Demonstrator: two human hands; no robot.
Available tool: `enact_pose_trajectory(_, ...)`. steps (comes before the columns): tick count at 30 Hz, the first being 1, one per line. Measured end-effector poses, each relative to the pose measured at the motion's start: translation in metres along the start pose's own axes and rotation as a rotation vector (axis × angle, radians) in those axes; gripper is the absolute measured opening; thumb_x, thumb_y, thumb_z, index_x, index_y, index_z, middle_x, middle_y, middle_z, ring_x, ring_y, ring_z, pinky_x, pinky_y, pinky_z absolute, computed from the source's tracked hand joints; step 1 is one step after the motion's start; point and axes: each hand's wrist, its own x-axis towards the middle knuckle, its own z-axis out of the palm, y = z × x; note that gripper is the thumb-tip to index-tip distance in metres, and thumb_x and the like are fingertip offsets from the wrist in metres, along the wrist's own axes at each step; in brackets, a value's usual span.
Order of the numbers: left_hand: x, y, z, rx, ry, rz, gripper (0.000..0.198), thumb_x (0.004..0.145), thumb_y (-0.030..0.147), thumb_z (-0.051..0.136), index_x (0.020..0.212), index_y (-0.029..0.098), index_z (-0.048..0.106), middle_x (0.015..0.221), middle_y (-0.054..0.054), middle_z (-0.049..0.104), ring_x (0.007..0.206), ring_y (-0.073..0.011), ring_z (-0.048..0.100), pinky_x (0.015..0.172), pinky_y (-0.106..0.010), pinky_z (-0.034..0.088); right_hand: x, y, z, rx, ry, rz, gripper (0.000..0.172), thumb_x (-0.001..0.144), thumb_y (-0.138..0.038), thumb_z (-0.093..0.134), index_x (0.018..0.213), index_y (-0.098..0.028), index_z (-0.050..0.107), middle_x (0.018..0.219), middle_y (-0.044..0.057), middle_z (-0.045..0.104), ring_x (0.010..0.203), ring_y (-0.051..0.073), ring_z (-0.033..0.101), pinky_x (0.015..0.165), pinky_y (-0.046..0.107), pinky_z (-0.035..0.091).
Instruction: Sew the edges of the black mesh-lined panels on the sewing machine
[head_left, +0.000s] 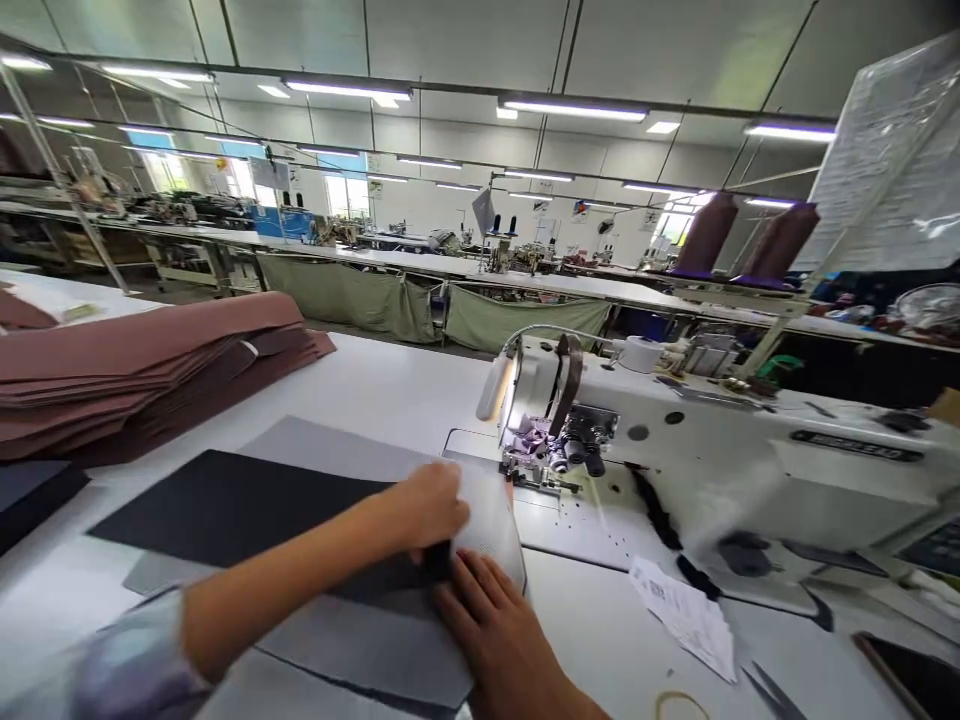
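Lying on the bench (592, 630) beside the sewing machine (712, 470), grey sheeting (367, 645) carries a black panel (240, 510). The left hand (433, 508) is curled, its grip indeterminable; the right hand (499, 620) rests palm down, fingers extended. Uneven pressure could skew the panel.

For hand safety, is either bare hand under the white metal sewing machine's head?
No, the left hand and right hand both lie apart from the machine's head.

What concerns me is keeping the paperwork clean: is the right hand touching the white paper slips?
Apart. The head view shows a plain stretch of white tabletop between the right hand and the white paper slips.
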Motion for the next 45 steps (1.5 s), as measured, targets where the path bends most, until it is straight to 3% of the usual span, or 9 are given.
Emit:
enact_pose_trajectory(2,0.016,0.011,0.013,0.007,-0.057,-0.001,0.028,0.084,0.033,0.058,0.099,0.009,0.058,0.083,-0.012,0.065,0.071,-0.0234,0.065,0.061,-0.031,0.052,0.0,-0.001,-0.002,0.045,-0.034,0.01,0.052,0.087,-0.042,0.054,0.134,-0.024,0.047,0.134,0.007,0.053,0.124,0.027,0.048,0.106,0.04,0.04)
enact_pose_trajectory(4,0.024,0.008,0.023,0.013,-0.185,0.131,0.065,0.068,0.043,0.073,0.121,0.012,0.05,0.107,-0.016,0.063,0.098,-0.0323,0.061,0.08,-0.04,0.052,0.002,-0.001,-0.001,0.065,-0.022,0.004,0.054,0.083,-0.039,0.057,0.134,-0.024,0.047,0.129,0.005,0.057,0.12,0.027,0.051,0.105,0.04,0.041)
enact_pose_trajectory(8,0.021,-0.03,0.033,0.039,-0.392,0.394,0.133,0.04,0.048,0.088,0.147,0.013,0.017,0.148,-0.024,0.026,0.136,-0.0449,0.02,0.11,-0.062,0.017,0.007,-0.002,0.001,0.011,0.146,-0.019,0.038,0.083,-0.035,0.057,0.12,-0.025,0.057,0.112,0.003,0.066,0.103,0.024,0.058,0.098,0.039,0.045)
enact_pose_trajectory(13,0.028,-0.049,0.038,-0.068,-0.307,0.415,0.125,0.038,0.056,0.086,0.141,0.011,0.031,0.146,-0.025,0.022,0.135,-0.0445,0.018,0.11,-0.059,0.02,0.012,-0.012,0.007,-0.034,0.393,0.023,0.023,0.091,-0.018,0.041,0.091,-0.017,0.064,0.075,0.002,0.065,0.068,0.017,0.058,0.074,0.03,0.05)
enact_pose_trajectory(20,0.058,-0.04,0.036,-0.138,-0.25,0.481,0.089,0.05,0.049,0.086,0.124,0.009,0.056,0.134,-0.021,0.038,0.126,-0.0352,0.036,0.106,-0.044,0.037,0.016,-0.021,0.017,-0.19,0.57,0.015,0.033,0.093,-0.009,0.034,0.092,-0.017,0.067,0.082,0.001,0.069,0.07,0.014,0.062,0.062,0.023,0.047)
enact_pose_trajectory(24,0.048,-0.045,0.032,-0.026,-0.375,0.477,0.122,0.042,0.05,0.088,0.142,0.006,0.033,0.147,-0.027,0.022,0.136,-0.0436,0.019,0.11,-0.058,0.022,0.013,-0.025,0.024,-0.229,0.585,0.047,0.029,0.09,-0.007,0.041,0.089,-0.018,0.068,0.078,-0.001,0.069,0.065,0.013,0.064,0.059,0.022,0.049)
enact_pose_trajectory(27,0.039,-0.049,0.031,0.012,-0.465,0.433,0.131,0.044,0.053,0.084,0.147,0.007,0.018,0.152,-0.027,0.009,0.139,-0.0456,0.006,0.109,-0.065,0.012,0.007,-0.029,0.031,-0.214,0.59,0.074,0.028,0.091,-0.009,0.042,0.09,-0.018,0.068,0.08,0.0,0.07,0.067,0.013,0.065,0.064,0.022,0.052)
enact_pose_trajectory(32,0.044,-0.051,0.032,-0.005,-0.345,0.481,0.12,0.041,0.051,0.084,0.141,0.009,0.033,0.145,-0.024,0.028,0.135,-0.0429,0.022,0.11,-0.059,0.021,0.005,-0.029,0.036,-0.164,0.576,0.111,0.023,0.091,-0.012,0.045,0.092,-0.018,0.067,0.09,0.003,0.071,0.083,0.014,0.067,0.082,0.025,0.054)
enact_pose_trajectory(45,0.057,-0.055,0.031,0.021,-0.344,0.535,0.118,0.043,0.057,0.082,0.143,0.014,0.035,0.147,-0.022,0.024,0.133,-0.0455,0.019,0.108,-0.062,0.017,0.006,-0.024,0.032,-0.224,0.547,-0.019,0.019,0.089,-0.01,0.048,0.092,-0.013,0.066,0.092,0.006,0.07,0.093,0.017,0.066,0.105,0.038,0.041)
